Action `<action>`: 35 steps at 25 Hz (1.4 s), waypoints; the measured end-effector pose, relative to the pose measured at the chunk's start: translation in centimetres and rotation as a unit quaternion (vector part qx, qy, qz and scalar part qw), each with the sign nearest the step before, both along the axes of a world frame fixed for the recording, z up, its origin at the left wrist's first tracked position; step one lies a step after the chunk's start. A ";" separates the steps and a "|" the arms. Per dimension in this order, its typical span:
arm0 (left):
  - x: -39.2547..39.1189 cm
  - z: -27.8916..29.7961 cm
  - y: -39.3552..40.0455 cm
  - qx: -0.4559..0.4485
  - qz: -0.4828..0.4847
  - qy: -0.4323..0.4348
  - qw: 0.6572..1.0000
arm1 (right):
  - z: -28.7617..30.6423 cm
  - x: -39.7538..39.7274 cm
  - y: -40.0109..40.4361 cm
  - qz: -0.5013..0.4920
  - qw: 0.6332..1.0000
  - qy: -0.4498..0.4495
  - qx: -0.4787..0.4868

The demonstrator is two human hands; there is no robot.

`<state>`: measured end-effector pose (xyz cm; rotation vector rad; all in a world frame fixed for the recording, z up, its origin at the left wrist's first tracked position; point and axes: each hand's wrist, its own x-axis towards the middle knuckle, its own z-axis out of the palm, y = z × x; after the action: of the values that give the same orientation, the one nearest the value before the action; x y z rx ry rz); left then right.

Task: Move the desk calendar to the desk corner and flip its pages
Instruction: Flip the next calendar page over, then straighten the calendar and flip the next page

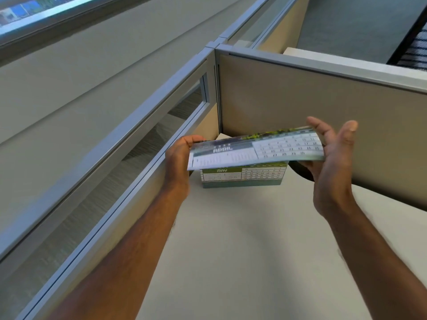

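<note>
The desk calendar (242, 175) stands in the far corner of the pale desk (242, 250), against the partitions, with its green MAY page facing me. Its APRIL page (256, 147) is lifted nearly flat above it and looks blurred. My left hand (179, 158) grips the calendar's upper left end at the spiral binding. My right hand (332, 158) is at the lifted page's right edge, palm turned inward, fingers spread; the page's edge rests against the fingers.
Beige cubicle partitions with grey metal frames enclose the corner, one along the left (129, 144) and one behind (323, 102). A black mesh chair (413, 49) stands beyond the back partition.
</note>
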<state>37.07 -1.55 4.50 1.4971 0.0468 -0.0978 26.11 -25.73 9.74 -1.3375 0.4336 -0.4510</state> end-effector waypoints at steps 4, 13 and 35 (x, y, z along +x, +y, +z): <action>0.0 -0.1 -0.5 0.040 0.010 -0.021 0.999 | -0.2 1.2 -0.4 0.020 0.999 -0.026 0.015; 1.0 -0.6 -1.8 0.085 0.080 -0.008 0.993 | -3.3 1.4 -0.4 0.039 0.950 0.092 -0.294; 0.2 -1.0 -1.5 0.075 0.073 0.042 0.994 | -8.3 0.3 0.7 -0.050 0.963 0.098 -0.245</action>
<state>37.24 -3.07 3.46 1.6339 0.2362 -0.0401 26.37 -25.06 1.42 -1.8558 0.5795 -0.5331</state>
